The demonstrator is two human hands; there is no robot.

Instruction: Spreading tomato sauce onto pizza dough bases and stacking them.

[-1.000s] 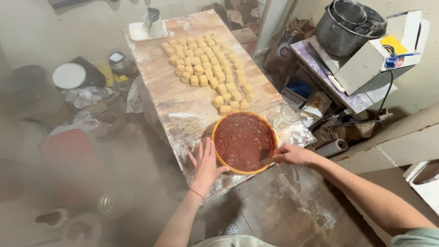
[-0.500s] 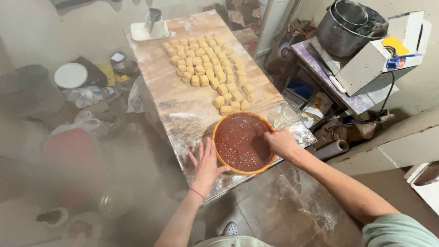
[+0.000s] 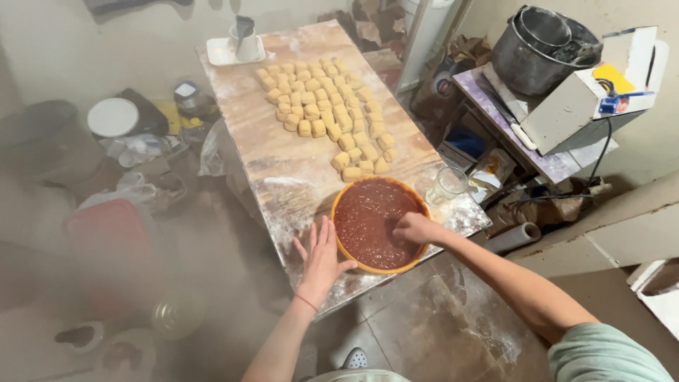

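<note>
While the round orange bowl of dark red paste [image 3: 380, 223] sits at the near edge of the floured wooden table [image 3: 297, 170], the left hand [image 3: 322, 258] lies flat and spread against its left rim and the right hand [image 3: 417, 228], fingers curled together, dips into the paste at its right side.

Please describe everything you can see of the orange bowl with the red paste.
The orange bowl is round and shallow, plastic by its look, filled nearly to the rim with dark red-brown paste. It sits upright at the near end of the floured table, just below the dough pieces. The left hand lies flat against its left rim; the right hand reaches into the paste. A clear glass stands to its right.
</note>
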